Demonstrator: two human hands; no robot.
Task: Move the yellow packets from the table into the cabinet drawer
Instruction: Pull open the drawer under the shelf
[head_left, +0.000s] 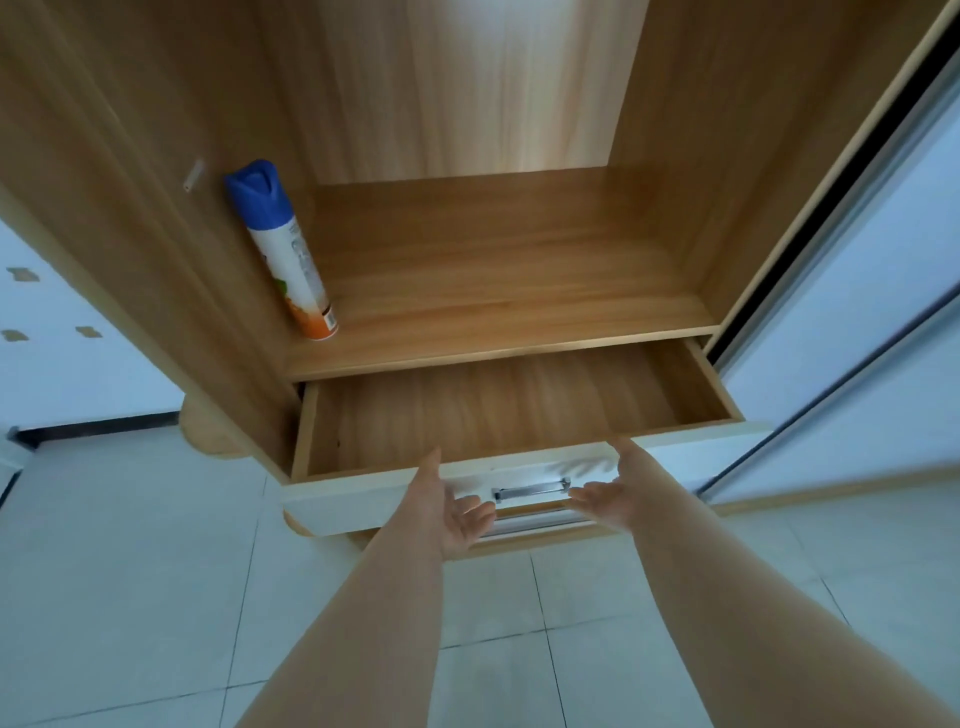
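The cabinet drawer (696, 374) is pulled out under a wooden shelf, and its wooden bottom is bare. Its white front carries a metal handle (531, 489). My left hand (457, 512) is just left of the handle, palm turned inward, fingers apart, holding nothing. On the handle's other side my right hand (610, 493) mirrors it, open with nothing in it. Both hands are in front of the white drawer front, near the handle; contact cannot be told. No yellow packets and no table are in view.
A spray can (283, 249) with a blue cap stands at the left of the shelf (493, 291) above the drawer. A sliding cabinet door (857, 291) is at the right. White floor tiles (130, 597) lie below.
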